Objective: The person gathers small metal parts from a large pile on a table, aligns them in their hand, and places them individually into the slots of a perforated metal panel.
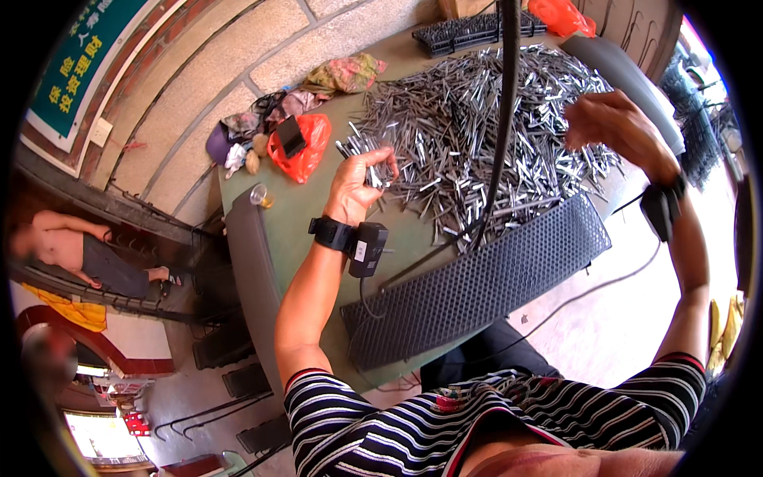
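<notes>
A large heap of thin grey and black stick-like pieces (445, 151) covers much of the green table. My left hand (354, 187) is closed around a small bundle of these pieces (359, 145), at the heap's left edge. Over the right part of the heap is my right hand (616, 131), its fingers stretched out toward the left and slightly smeared; nothing shows in it. Close to my body lies a long black tray (485, 278) full of small holes, along the table's near edge.
A hanging black cable (506, 103) crosses the heap. A filled black rack (469, 33) stands at the far edge. Left are a red plastic bag (316, 147), cloths (342, 73) and a cup (261, 196). Another person (71, 246) is far left.
</notes>
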{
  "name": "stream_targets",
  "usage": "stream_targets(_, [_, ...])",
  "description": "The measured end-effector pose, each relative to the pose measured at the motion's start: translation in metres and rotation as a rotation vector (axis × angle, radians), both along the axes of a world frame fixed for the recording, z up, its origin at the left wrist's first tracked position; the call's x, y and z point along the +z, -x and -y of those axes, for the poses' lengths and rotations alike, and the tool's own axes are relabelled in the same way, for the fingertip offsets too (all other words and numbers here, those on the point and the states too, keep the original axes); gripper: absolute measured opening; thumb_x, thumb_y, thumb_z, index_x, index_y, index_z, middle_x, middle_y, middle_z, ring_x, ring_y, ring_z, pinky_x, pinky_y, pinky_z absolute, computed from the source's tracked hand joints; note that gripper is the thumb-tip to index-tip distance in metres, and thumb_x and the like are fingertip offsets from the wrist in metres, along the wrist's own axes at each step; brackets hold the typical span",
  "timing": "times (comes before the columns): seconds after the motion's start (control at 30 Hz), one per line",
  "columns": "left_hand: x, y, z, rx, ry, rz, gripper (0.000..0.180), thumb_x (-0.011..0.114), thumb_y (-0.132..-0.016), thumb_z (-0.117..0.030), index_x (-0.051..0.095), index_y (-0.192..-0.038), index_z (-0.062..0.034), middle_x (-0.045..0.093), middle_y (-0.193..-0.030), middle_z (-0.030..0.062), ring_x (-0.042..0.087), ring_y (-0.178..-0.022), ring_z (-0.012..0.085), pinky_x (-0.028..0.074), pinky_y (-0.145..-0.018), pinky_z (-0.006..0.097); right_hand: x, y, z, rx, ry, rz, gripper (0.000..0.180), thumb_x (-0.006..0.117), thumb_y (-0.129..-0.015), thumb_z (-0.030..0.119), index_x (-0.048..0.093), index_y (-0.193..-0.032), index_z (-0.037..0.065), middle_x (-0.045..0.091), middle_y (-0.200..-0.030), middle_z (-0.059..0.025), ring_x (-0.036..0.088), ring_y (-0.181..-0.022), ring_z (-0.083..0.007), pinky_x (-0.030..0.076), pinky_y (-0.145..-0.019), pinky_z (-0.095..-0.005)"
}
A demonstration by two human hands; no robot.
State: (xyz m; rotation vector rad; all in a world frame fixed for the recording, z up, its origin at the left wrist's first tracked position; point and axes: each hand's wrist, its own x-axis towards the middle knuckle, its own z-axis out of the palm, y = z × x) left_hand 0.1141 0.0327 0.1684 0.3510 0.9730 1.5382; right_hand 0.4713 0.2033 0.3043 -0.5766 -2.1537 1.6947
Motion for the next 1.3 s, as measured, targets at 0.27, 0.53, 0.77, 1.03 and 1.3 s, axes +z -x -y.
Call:
stream_targets(0.27, [0.005,-0.059,0.105,0.094,-0.108,0.303,0.028,0.056,-0.084,-0.001,0.052,-0.112,0.0017,0.057,-0.082,0.0086,0.057,-0.074,0.018,0.052,-0.072,0.036,-0.064,-0.078,0.159,0.167,0.305,0.04,0.028,0.051,-0.092,0.017,0.06,-0.098,-0.009,0.065,-0.082,-0.0172,0.066,-0.076,-0.0244,0.054,-0.073,-0.033])
stream_targets(0.53, [-0.016,-0.174,0.188,0.454,-0.091,0.155,0.03,0.063,-0.077,0.004,0.054,-0.105,0.0005,0.062,-0.09,0.0124,0.058,-0.064,0.0171,0.049,-0.056,0.03,-0.175,0.023,0.282,0.037,0.986,-0.225,0.058,0.034,-0.095,0.046,0.047,-0.12,-0.005,0.054,-0.115,-0.0186,0.052,-0.108,-0.0274,0.04,-0.095,-0.0388])
stream_targets(0.77, [-0.046,-0.244,0.225,0.809,-0.093,-0.213,0.043,0.064,-0.073,0.012,0.052,-0.113,0.0025,0.061,-0.09,0.0091,0.06,-0.079,0.015,0.051,-0.071,0.028,-0.199,0.08,0.341,-0.37,1.62,-0.181,0.038,0.031,-0.098,0.037,0.055,-0.105,0.008,0.058,-0.099,-0.0068,0.052,-0.095,-0.0217,0.04,-0.09,-0.0362])
stream_targets(1.03, [-0.077,-0.256,0.24,0.834,-0.073,-0.481,0.015,0.061,-0.078,0.007,0.062,-0.092,0.0042,0.063,-0.087,0.0035,0.057,-0.076,0.0081,0.048,-0.069,0.022,-0.21,0.081,0.347,-0.374,1.395,0.041,0.035,0.029,-0.097,0.032,0.055,-0.1,0.008,0.06,-0.099,-0.0083,0.055,-0.094,-0.0223,0.041,-0.088,-0.0389])
stream_targets(1.3, [-0.092,-0.252,0.248,0.934,0.047,-0.012,0.013,0.065,-0.077,0.0,0.063,-0.09,-0.0012,0.063,-0.08,0.0044,0.059,-0.066,0.0144,0.048,-0.058,0.028,-0.219,0.057,0.327,0.172,1.24,0.076,0.047,0.04,-0.094,0.046,0.056,-0.108,0.004,0.056,-0.097,-0.0042,0.049,-0.093,-0.0163,0.044,-0.083,-0.0421])
